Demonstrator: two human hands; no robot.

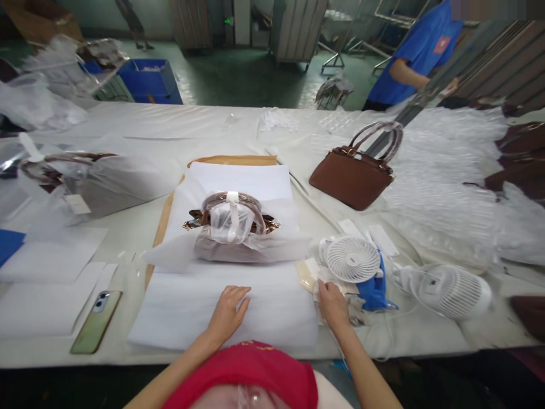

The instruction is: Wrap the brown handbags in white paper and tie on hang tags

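A brown handbag (232,227) wrapped in thin white sheeting lies at the centre, a white strip around its handles. Beneath it are white foam sheets (230,307) over a brown board (164,227). Over the lower foam sheet is my left hand (227,312), empty, its fingers slightly apart, not touching the bag. My right hand (332,304) reaches to small white and cream packets (309,275) beside the sheet, its fingers together at their edge; what they pinch is too small to make out.
Two white fans (353,258) (451,289) and a blue item (378,289) lie right. A brown handbag (351,173) stands behind them. Left are a phone (96,322), white sheets (42,301) and a wrapped bag (114,182). A person in blue (415,57) is beyond the table (204,122).
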